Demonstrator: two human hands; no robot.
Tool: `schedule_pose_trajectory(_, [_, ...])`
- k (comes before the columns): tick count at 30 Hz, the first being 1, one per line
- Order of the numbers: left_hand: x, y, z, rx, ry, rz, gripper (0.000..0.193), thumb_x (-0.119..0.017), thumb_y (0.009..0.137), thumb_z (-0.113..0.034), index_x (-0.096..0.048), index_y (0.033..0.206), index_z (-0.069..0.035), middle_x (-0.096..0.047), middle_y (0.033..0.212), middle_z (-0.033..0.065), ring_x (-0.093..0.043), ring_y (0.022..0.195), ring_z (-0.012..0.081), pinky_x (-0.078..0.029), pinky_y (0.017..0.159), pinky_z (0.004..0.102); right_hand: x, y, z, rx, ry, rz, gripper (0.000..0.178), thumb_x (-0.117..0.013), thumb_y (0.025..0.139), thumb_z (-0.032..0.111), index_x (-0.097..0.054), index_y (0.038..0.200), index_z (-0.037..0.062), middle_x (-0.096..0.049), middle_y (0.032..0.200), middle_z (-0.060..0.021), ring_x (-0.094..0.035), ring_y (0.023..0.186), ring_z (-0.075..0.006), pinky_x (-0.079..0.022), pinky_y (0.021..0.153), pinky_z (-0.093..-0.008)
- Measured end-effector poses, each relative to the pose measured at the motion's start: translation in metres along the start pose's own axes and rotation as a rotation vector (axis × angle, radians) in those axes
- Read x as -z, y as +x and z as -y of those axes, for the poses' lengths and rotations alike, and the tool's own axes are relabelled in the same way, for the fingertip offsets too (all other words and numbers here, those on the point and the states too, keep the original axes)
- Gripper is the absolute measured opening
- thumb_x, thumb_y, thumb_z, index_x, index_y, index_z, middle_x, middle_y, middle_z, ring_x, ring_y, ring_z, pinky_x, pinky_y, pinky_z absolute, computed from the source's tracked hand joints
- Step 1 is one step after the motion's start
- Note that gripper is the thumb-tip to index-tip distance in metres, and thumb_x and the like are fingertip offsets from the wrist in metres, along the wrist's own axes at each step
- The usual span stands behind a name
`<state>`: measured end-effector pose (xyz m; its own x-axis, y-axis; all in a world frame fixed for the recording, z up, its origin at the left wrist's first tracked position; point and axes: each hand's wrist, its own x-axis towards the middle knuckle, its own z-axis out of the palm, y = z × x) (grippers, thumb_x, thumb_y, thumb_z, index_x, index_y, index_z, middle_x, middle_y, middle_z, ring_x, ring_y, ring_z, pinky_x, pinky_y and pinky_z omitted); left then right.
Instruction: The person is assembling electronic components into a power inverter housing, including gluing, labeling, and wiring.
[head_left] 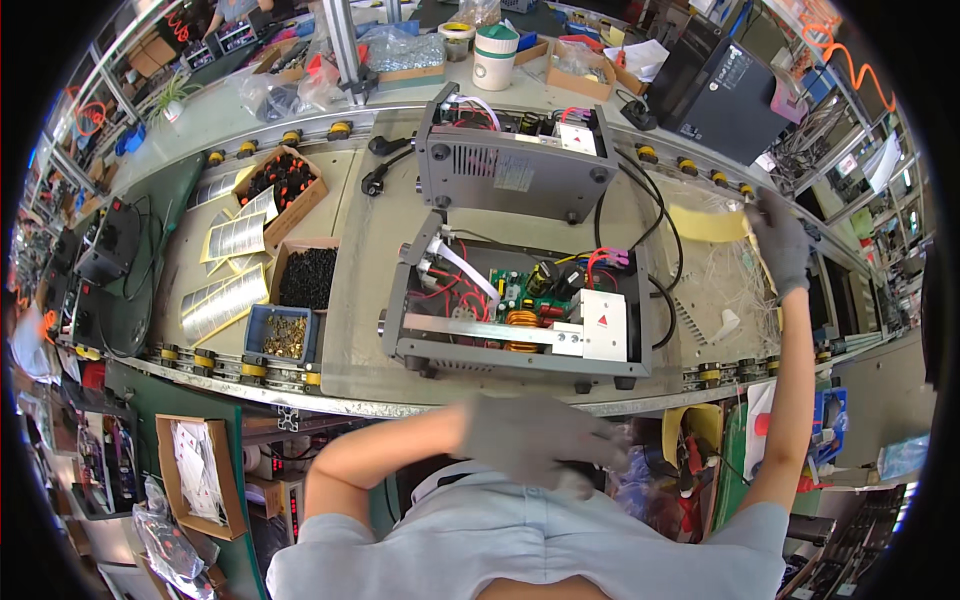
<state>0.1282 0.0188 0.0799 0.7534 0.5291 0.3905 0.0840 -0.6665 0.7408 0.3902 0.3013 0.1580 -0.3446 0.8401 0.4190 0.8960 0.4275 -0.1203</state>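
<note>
My left hand (545, 438), in a grey glove, is in front of my body below the table edge. It is blurred, but its fingers look stretched out to the right with nothing in them. My right hand (782, 245), gloved as well, reaches to the table's right side, next to a yellow strip (708, 224); its fingers are smeared, so I cannot tell if they grip the strip. Between my arms sits an uncovered grey metal case (500, 362) with a circuit board (530, 287), wires and a white block (604, 322). Behind it stands a second such case (510, 170).
Thin clear-white strands (715, 265) and a white piece (726, 325) lie near my right hand. At left are a box of black-and-red parts (318, 190), a box of black parts (306, 280), a blue bin of brass-coloured parts (285, 334) and silver label sheets (222, 305). Black cables (672, 235) run right.
</note>
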Motion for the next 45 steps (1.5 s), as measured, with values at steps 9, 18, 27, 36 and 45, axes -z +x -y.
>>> schedule_pose_trajectory(9, [0.133, -0.021, 0.044, 0.441, 0.638, -0.286, 0.018, -0.063, 0.08, -0.017, -0.063, 0.097, -0.011, -0.061, 0.1, 0.0075, -0.061, 0.089, 0.0271, -0.048, 0.079, 0.0379, -0.038, -0.049, 0.13, 0.877, 0.377, 0.246, 0.02, -0.063, 0.078, 0.018, -0.065, 0.097, 0.0123, -0.064, 0.09, -0.0062, -0.061, 0.087, -0.0239, -0.048, 0.076, -0.0351])
schedule_pose_trajectory(18, [0.135, -0.019, 0.049, 0.743, 0.614, 0.02, 0.014, -0.057, 0.082, -0.017, -0.063, 0.094, -0.011, -0.059, 0.091, 0.0095, -0.06, 0.089, 0.0286, -0.047, 0.077, 0.0396, -0.054, -0.061, 0.173, 1.341, 0.097, 0.426, 0.022, -0.053, 0.08, 0.016, -0.061, 0.099, 0.0108, -0.059, 0.096, -0.0017, -0.055, 0.097, -0.0176, -0.043, 0.084, -0.0309])
schedule_pose_trajectory(27, [0.115, -0.023, 0.079, 0.669, 0.706, 0.16, 0.022, -0.06, 0.076, -0.012, -0.065, 0.098, -0.011, -0.059, 0.094, 0.0116, -0.061, 0.085, 0.0304, -0.048, 0.075, 0.0412, -0.066, -0.071, 0.202, 1.257, -0.323, 0.808, 0.027, -0.046, 0.088, 0.027, -0.063, 0.102, 0.0107, -0.061, 0.099, 0.0, -0.056, 0.093, -0.0137, -0.04, 0.085, -0.0309])
schedule_pose_trajectory(36, [0.124, -0.011, 0.082, 0.805, 0.586, 0.433, 0.02, -0.062, 0.076, -0.019, -0.066, 0.093, -0.008, -0.058, 0.102, 0.0105, -0.061, 0.094, 0.029, -0.049, 0.076, 0.0404, -0.038, 0.005, 0.16, 1.058, 0.755, 0.498, 0.029, -0.054, 0.071, 0.0, -0.063, 0.097, 0.0099, -0.064, 0.093, -0.009, -0.061, 0.086, -0.0267, -0.047, 0.077, -0.0373])
schedule_pose_trajectory(45, [0.131, -0.002, 0.078, 0.702, 0.621, 0.535, 0.026, -0.057, 0.081, -0.027, -0.065, 0.097, -0.008, -0.057, 0.104, 0.0093, -0.056, 0.098, 0.0282, -0.046, 0.084, 0.0413, -0.12, 0.077, 0.171, 0.895, 0.177, -0.083, 0.029, -0.059, 0.081, 0.017, -0.059, 0.109, 0.009, -0.06, 0.103, -0.0113, -0.06, 0.091, -0.0288, -0.049, 0.081, -0.0405])
